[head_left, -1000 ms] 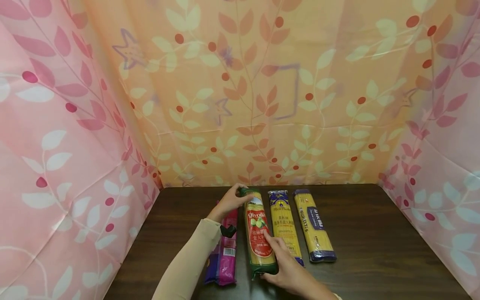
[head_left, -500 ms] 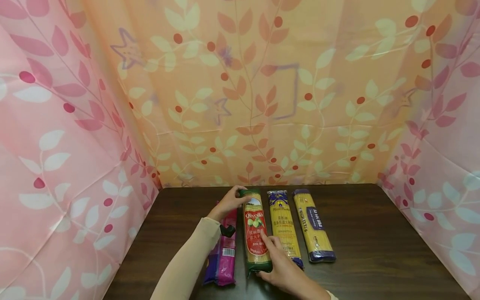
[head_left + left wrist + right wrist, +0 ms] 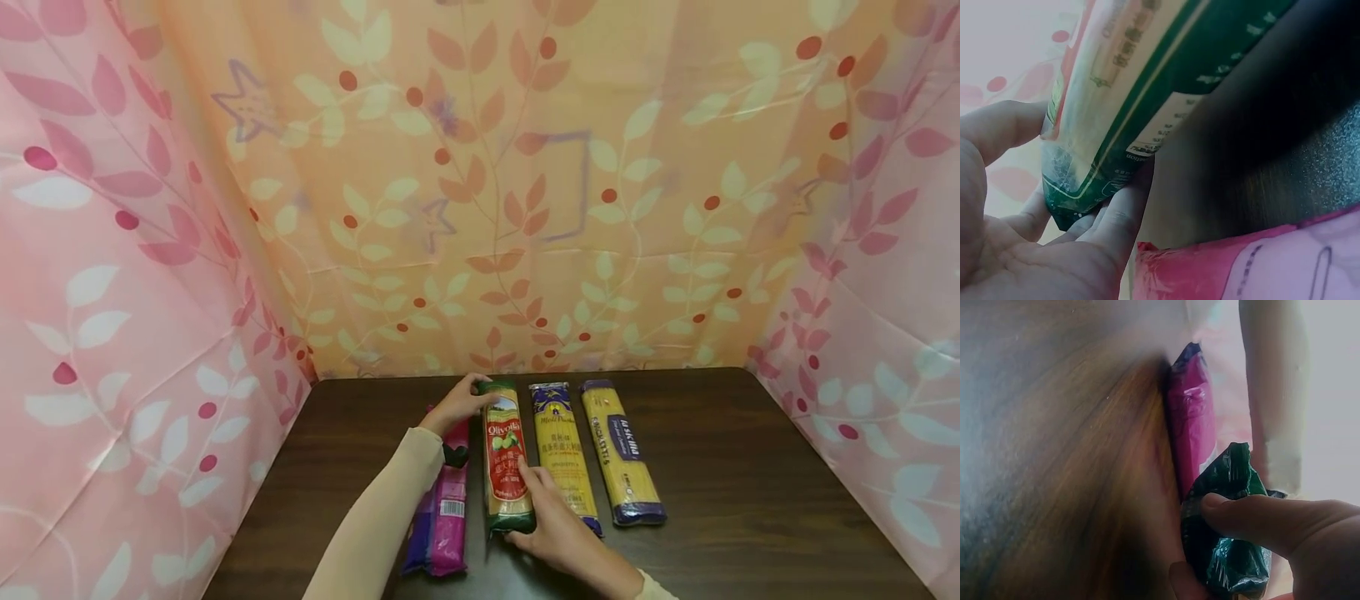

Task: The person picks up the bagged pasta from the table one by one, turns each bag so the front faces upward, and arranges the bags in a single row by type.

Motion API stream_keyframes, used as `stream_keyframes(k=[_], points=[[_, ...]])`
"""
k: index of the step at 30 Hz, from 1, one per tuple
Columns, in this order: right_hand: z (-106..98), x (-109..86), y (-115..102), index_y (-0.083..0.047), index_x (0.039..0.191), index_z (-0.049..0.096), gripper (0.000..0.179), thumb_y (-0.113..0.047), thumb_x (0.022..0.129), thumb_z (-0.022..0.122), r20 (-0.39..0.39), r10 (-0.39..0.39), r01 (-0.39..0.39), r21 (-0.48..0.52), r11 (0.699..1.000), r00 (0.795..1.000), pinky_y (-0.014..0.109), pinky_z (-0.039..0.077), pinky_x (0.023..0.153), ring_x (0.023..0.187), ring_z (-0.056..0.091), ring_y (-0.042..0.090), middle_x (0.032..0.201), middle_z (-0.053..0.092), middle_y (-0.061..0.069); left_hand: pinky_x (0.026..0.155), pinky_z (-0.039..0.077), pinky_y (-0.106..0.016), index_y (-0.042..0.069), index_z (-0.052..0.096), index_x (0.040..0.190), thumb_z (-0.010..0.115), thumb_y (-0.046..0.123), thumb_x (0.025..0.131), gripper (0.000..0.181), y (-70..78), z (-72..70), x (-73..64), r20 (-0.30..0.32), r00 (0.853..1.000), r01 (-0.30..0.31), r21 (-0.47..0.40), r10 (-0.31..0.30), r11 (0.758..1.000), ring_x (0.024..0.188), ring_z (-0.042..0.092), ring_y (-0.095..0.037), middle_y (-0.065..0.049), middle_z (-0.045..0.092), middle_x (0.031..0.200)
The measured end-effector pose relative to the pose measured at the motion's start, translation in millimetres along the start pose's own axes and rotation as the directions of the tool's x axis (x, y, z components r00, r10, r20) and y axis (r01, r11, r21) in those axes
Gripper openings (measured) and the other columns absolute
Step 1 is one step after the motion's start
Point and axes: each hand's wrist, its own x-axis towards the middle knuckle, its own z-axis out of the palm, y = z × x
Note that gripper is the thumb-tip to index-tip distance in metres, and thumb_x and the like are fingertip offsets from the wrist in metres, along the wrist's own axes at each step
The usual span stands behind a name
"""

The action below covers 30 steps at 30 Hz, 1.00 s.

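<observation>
A spaghetti pack with a red label and green ends [image 3: 504, 450] lies lengthwise between my two hands. My left hand [image 3: 459, 406] grips its far end; in the left wrist view the thumb is on one face and the fingers [image 3: 1124, 215] are curled under the green end [image 3: 1072, 206]. At the near end my right hand [image 3: 557, 525] holds the pack at its right edge. The right wrist view shows one digit [image 3: 1254, 515] across the crinkled green wrapper [image 3: 1235, 562] and another fingertip low beside it. Whether the pack touches the table is hard to tell.
Left of the held pack, a pink and purple pack [image 3: 447, 525] lies partly under my left wrist. To the right are a yellow spaghetti pack with blue ends [image 3: 564, 450] and one with purple ends [image 3: 624, 458]. The dark wooden table [image 3: 735, 475] meets a patterned curtain [image 3: 480, 208] behind.
The near end of the red and green spaghetti pack has swung slightly left, so it lies straighter. My right hand has moved left with it. The left hand keeps its grip; the other packs stay put.
</observation>
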Motion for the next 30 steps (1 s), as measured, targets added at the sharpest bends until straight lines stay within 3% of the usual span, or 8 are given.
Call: stream_keyframes(k=[6, 21, 30], points=[[3.4, 3.0, 2.4, 0.007, 0.166, 0.027, 0.116, -0.021, 0.079, 0.097, 0.009, 0.021, -0.021, -0.004, 1.0, 1.0, 0.055, 0.054, 0.102, 0.125, 0.058, 0.034, 0.146, 0.046, 0.022, 0.086, 0.056, -0.043, -0.002, 0.053, 0.141, 0.074, 0.019, 0.103, 0.048, -3.5, 7.1, -0.4, -0.02, 1.0, 0.007, 0.024, -0.007, 1.0, 0.096, 0.063, -0.024, -0.021, 0.062, 0.121], [8.4, 11.0, 7.8, 0.007, 0.167, 0.024, 0.117, -0.023, 0.08, 0.097, 0.023, 0.066, -0.066, 0.008, 0.998, 0.998, 0.052, 0.054, 0.101, 0.126, 0.058, 0.034, 0.147, 0.044, 0.022, 0.104, 0.051, -0.054, 0.0, 0.058, 0.142, 0.075, 0.02, 0.103, 0.047, -6.4, 12.8, 6.0, -0.057, 0.998, 0.0, 0.148, 0.008, 0.989, 0.119, 0.06, -0.036, -0.026, 0.059, 0.14], [3.5, 13.9, 6.2, 0.009, 0.165, 0.029, 0.115, -0.024, 0.079, 0.098, 0.023, 0.059, -0.059, -0.022, 0.998, 0.998, 0.052, 0.054, 0.1, 0.123, 0.059, 0.033, 0.144, 0.046, 0.022, 0.11, 0.048, -0.06, -0.001, 0.056, 0.147, 0.073, 0.022, 0.105, 0.051, -0.8, 17.3, 7.9, -0.069, 0.997, 0.003, 0.278, 0.017, 0.96, 0.132, 0.058, -0.044, -0.028, 0.057, 0.147]])
